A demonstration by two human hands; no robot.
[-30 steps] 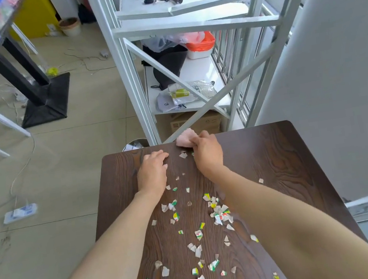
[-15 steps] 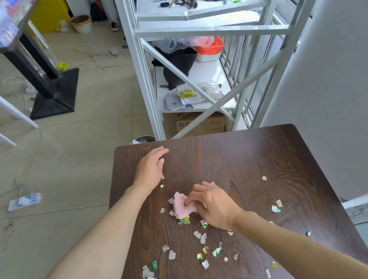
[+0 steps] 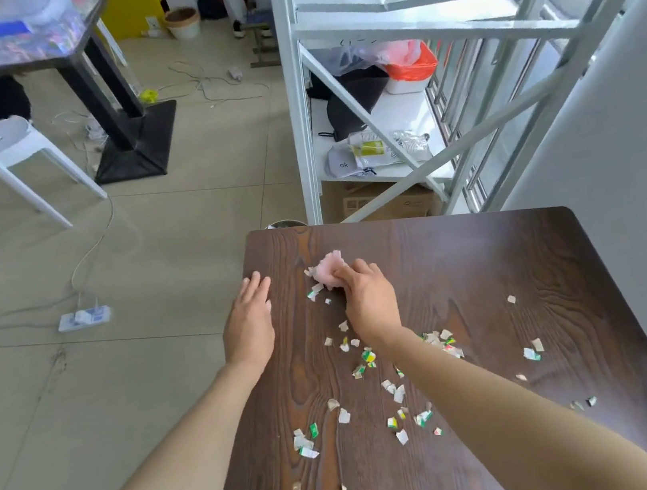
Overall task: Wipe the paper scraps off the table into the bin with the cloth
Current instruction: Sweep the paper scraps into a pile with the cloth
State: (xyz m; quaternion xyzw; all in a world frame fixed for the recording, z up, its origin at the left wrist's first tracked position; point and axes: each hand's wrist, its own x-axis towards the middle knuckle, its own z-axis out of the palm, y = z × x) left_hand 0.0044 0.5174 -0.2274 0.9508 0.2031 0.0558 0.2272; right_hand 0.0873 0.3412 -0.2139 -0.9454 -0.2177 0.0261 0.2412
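Note:
A dark wooden table (image 3: 484,262) fills the lower middle of the view. My right hand (image 3: 368,301) grips a crumpled pink cloth (image 3: 330,271) and presses it on the table's far left part. A few paper scraps (image 3: 314,290) lie right beside the cloth. Several more white and green scraps (image 3: 394,393) are scattered over the middle and near part. My left hand (image 3: 249,323) rests flat near the left edge, fingers apart, holding nothing. Just past the far left corner only the rim of the bin (image 3: 285,224) shows.
A white metal shelf rack (image 3: 301,122) with bags and boxes stands behind the table. A grey wall (image 3: 615,159) runs along the right. On the floor to the left lie a power strip (image 3: 83,318) with cable, a white stool (image 3: 9,145) and a black table base (image 3: 135,147).
My right hand drew the cloth back to the table's middle, then pushed it forward and left toward the far corner with scraps ahead of it. My left hand shifted to the left edge.

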